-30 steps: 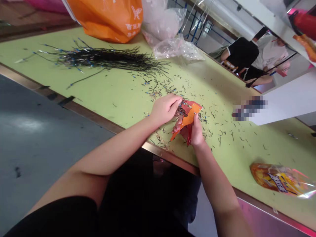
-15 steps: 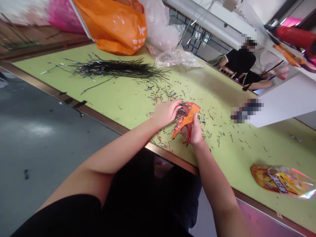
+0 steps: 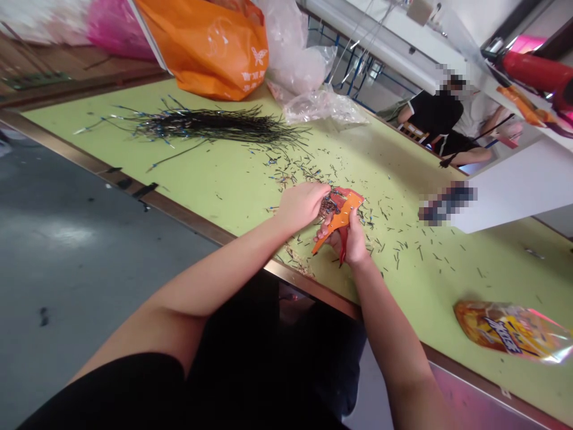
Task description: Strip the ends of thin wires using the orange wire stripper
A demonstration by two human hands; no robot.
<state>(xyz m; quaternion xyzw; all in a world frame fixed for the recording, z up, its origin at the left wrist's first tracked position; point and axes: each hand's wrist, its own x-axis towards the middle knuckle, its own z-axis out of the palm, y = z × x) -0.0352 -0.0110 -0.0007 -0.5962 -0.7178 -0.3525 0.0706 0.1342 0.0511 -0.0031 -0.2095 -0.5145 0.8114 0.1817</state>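
Observation:
In the head view my right hand (image 3: 352, 240) is wrapped round the handles of an orange and red wire stripper (image 3: 342, 216). Its jaws point up and to the left, towards my left hand (image 3: 304, 206). The fingers of that hand are pinched on a thin dark wire (image 3: 335, 191) at the jaws; most of the wire is hidden. Behind and below the fingertips lies a small heap of wire pieces (image 3: 329, 206) with blue bits among them. A large bundle of black wires (image 3: 215, 124), several with blue and bare-looking ends, lies farther back on the left.
Short black offcuts (image 3: 396, 251) are strewn over the green tabletop (image 3: 447, 286). An orange bag (image 3: 215, 48) and clear plastic bags (image 3: 313, 101) stand at the back. At the right are a snack packet (image 3: 510, 331) and a white panel (image 3: 514, 185). Another person (image 3: 436, 113) sits beyond.
My left hand's fingertips have shifted slightly at the stripper's jaws. The right hand keeps its grip on the stripper, and the view has moved a little.

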